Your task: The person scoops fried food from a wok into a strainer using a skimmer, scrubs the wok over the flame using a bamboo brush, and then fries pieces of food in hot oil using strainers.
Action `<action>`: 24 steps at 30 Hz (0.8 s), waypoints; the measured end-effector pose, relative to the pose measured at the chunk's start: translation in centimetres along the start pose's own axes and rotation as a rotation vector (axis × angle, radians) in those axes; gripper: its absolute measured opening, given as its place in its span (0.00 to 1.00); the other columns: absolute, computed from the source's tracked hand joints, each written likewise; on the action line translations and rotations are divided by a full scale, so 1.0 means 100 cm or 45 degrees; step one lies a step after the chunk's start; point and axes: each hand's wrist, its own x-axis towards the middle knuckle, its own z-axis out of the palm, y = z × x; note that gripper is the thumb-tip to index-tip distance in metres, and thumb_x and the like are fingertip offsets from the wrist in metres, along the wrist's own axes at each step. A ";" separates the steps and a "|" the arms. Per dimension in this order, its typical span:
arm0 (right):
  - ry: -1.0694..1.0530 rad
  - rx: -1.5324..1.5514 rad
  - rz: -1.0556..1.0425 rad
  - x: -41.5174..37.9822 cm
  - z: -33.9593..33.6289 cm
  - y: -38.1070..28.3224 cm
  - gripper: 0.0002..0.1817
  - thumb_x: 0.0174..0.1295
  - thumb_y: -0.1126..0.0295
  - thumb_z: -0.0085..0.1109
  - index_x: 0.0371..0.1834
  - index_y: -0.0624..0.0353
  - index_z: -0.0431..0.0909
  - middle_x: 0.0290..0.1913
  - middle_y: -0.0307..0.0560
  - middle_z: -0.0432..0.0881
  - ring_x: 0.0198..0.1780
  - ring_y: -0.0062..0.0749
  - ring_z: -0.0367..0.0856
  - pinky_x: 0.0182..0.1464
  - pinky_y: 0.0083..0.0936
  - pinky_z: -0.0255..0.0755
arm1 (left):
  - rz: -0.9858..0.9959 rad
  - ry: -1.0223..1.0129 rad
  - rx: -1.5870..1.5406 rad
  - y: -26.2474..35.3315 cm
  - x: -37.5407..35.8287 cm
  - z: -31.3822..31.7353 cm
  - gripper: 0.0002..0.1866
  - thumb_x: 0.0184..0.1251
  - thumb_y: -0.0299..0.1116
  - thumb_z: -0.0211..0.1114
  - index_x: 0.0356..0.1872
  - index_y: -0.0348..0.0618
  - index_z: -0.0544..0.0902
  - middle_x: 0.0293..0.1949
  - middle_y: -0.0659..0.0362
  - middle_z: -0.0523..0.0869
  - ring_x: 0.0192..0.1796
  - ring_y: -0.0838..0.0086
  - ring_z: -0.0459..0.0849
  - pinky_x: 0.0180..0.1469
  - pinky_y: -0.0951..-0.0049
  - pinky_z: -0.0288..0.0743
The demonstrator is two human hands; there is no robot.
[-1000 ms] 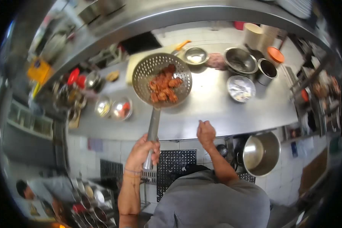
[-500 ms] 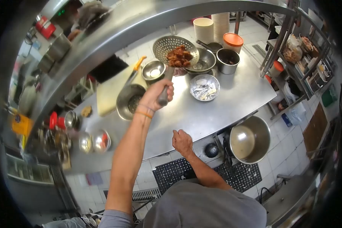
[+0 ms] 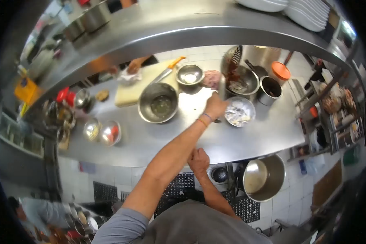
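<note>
My left hand (image 3: 215, 106) is closed round the handle of a perforated skimmer (image 3: 227, 60). The skimmer is tipped steeply over a metal bowl (image 3: 252, 80) at the back of the steel table. Reddish-brown food (image 3: 233, 76) lies along the skimmer's lower part and at the bowl; how much is inside the bowl I cannot tell. My right hand (image 3: 199, 160) is a loose fist at the table's front edge, with nothing visible in it. A foil-lined or whitish bowl (image 3: 240, 112) sits just right of my left hand.
A large mixing bowl (image 3: 158, 103), a small bowl (image 3: 190, 75) and a knife (image 3: 166, 72) on a cutting board (image 3: 126, 96) are left. A co-worker's hand (image 3: 135, 66) is by a white cloth (image 3: 129, 77). Right stand a pot (image 3: 270, 90) and orange-lidded tub (image 3: 280, 70); below, a large pot (image 3: 275, 179).
The skimmer has gone from nearly level to steeply tilted over the bowl, and its food has slid down. The view has shifted, and a co-worker's hand now shows at the cutting board.
</note>
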 end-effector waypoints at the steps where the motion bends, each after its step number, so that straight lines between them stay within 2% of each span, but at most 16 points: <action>1: -0.003 0.020 0.004 0.001 -0.001 -0.002 0.13 0.45 0.74 0.61 0.37 0.55 0.81 0.24 0.44 0.71 0.24 0.41 0.75 0.24 0.36 0.70 | 0.031 -0.043 0.028 0.001 0.004 -0.006 0.22 0.53 0.28 0.60 0.46 0.22 0.67 0.26 0.44 0.82 0.21 0.63 0.83 0.22 0.67 0.78; 2: -0.010 0.046 0.005 0.002 -0.002 -0.003 0.13 0.45 0.74 0.62 0.37 0.55 0.81 0.24 0.44 0.71 0.24 0.41 0.75 0.24 0.36 0.70 | 0.058 -0.079 0.058 0.001 0.009 -0.014 0.26 0.53 0.28 0.60 0.51 0.24 0.63 0.28 0.43 0.82 0.22 0.63 0.84 0.22 0.66 0.78; 4: -0.011 0.033 0.028 0.001 -0.002 -0.004 0.14 0.44 0.74 0.62 0.37 0.55 0.81 0.25 0.44 0.72 0.24 0.41 0.74 0.24 0.36 0.70 | 0.169 0.008 0.060 0.005 0.015 -0.027 0.26 0.53 0.27 0.60 0.52 0.28 0.63 0.29 0.46 0.82 0.21 0.65 0.82 0.20 0.67 0.76; 6: -0.035 0.057 0.026 0.002 -0.002 -0.003 0.14 0.44 0.74 0.63 0.38 0.55 0.81 0.25 0.45 0.72 0.24 0.41 0.74 0.24 0.37 0.70 | 0.002 -0.092 -0.249 0.032 -0.003 -0.056 0.23 0.53 0.27 0.60 0.49 0.29 0.64 0.26 0.51 0.80 0.19 0.69 0.80 0.19 0.70 0.75; 8: -0.036 0.051 0.029 0.001 -0.002 -0.002 0.14 0.45 0.73 0.62 0.39 0.55 0.81 0.25 0.45 0.72 0.24 0.42 0.74 0.24 0.37 0.70 | -0.026 -0.113 -0.416 0.041 -0.019 -0.076 0.20 0.54 0.26 0.58 0.47 0.31 0.65 0.24 0.56 0.77 0.18 0.74 0.78 0.17 0.71 0.73; 10: -0.049 0.055 0.012 0.001 -0.002 -0.002 0.14 0.46 0.73 0.62 0.39 0.55 0.80 0.26 0.45 0.72 0.25 0.42 0.74 0.24 0.38 0.70 | -0.074 -0.127 -0.490 0.056 -0.044 -0.104 0.16 0.55 0.26 0.58 0.44 0.34 0.67 0.21 0.57 0.75 0.16 0.75 0.76 0.16 0.72 0.71; 11: -0.082 0.043 0.021 0.001 -0.003 -0.001 0.14 0.47 0.72 0.61 0.40 0.56 0.80 0.26 0.46 0.72 0.25 0.43 0.74 0.24 0.38 0.70 | -0.201 -0.190 -0.575 0.059 -0.058 -0.119 0.14 0.55 0.27 0.58 0.42 0.36 0.67 0.19 0.58 0.75 0.16 0.75 0.75 0.15 0.73 0.70; 12: -0.120 0.041 0.017 0.001 -0.002 -0.001 0.14 0.48 0.71 0.61 0.41 0.56 0.80 0.26 0.46 0.72 0.25 0.43 0.74 0.25 0.39 0.70 | -0.328 -0.237 -0.660 0.055 -0.072 -0.132 0.12 0.56 0.27 0.57 0.40 0.37 0.68 0.18 0.58 0.75 0.15 0.75 0.74 0.14 0.73 0.69; 14: -0.096 0.010 -0.022 -0.002 0.001 0.001 0.09 0.51 0.72 0.57 0.36 0.56 0.79 0.26 0.46 0.72 0.26 0.43 0.74 0.27 0.39 0.69 | -0.389 -0.267 -0.817 0.035 -0.106 -0.153 0.08 0.57 0.27 0.57 0.36 0.38 0.69 0.16 0.59 0.74 0.14 0.75 0.73 0.14 0.74 0.69; 16: -0.118 -0.031 -0.127 -0.007 0.011 0.012 0.02 0.53 0.75 0.54 0.29 0.57 0.76 0.25 0.48 0.73 0.27 0.44 0.74 0.28 0.39 0.68 | -0.394 -0.225 -0.950 0.017 -0.151 -0.170 0.07 0.58 0.27 0.57 0.35 0.38 0.69 0.19 0.59 0.75 0.16 0.76 0.74 0.15 0.74 0.70; 18: -0.246 0.052 -0.133 -0.015 0.019 0.027 0.02 0.53 0.77 0.52 0.28 0.60 0.75 0.25 0.50 0.74 0.27 0.46 0.73 0.29 0.40 0.68 | -0.391 -0.134 -1.219 -0.003 -0.197 -0.183 0.12 0.59 0.27 0.58 0.43 0.35 0.69 0.21 0.59 0.76 0.16 0.76 0.74 0.15 0.74 0.70; 19: -0.212 0.004 -0.231 -0.011 0.011 0.022 0.04 0.54 0.78 0.52 0.31 0.61 0.76 0.26 0.51 0.75 0.29 0.46 0.75 0.31 0.40 0.69 | -0.427 -0.106 -1.210 -0.011 -0.220 -0.191 0.15 0.59 0.27 0.58 0.46 0.35 0.68 0.21 0.59 0.75 0.16 0.76 0.74 0.15 0.73 0.70; 20: -0.231 0.063 -0.186 -0.011 0.014 0.028 0.06 0.56 0.77 0.51 0.35 0.62 0.76 0.29 0.52 0.77 0.32 0.48 0.76 0.33 0.40 0.70 | -0.413 -0.065 -1.264 -0.009 -0.243 -0.202 0.15 0.60 0.27 0.58 0.47 0.35 0.68 0.20 0.60 0.75 0.17 0.76 0.74 0.16 0.74 0.69; 22: -0.203 0.095 -0.340 -0.003 -0.002 0.015 0.12 0.60 0.76 0.49 0.45 0.66 0.76 0.37 0.59 0.78 0.40 0.55 0.76 0.41 0.41 0.72 | -0.351 0.130 -1.319 -0.015 -0.285 -0.215 0.18 0.59 0.27 0.57 0.50 0.35 0.67 0.21 0.60 0.74 0.17 0.77 0.74 0.15 0.76 0.69; 23: -0.239 0.097 -0.250 -0.003 -0.005 0.006 0.14 0.63 0.74 0.48 0.49 0.67 0.76 0.43 0.61 0.78 0.44 0.56 0.76 0.46 0.42 0.71 | -0.361 0.255 -1.333 -0.021 -0.308 -0.217 0.19 0.58 0.26 0.57 0.51 0.35 0.65 0.22 0.59 0.74 0.16 0.77 0.74 0.14 0.74 0.69; 24: -0.356 -0.124 -0.328 -0.003 0.012 0.029 0.16 0.66 0.70 0.46 0.52 0.66 0.75 0.47 0.62 0.78 0.46 0.56 0.76 0.48 0.42 0.71 | -0.345 0.362 -1.362 -0.023 -0.331 -0.223 0.21 0.56 0.25 0.57 0.51 0.35 0.65 0.22 0.59 0.74 0.16 0.77 0.74 0.13 0.74 0.69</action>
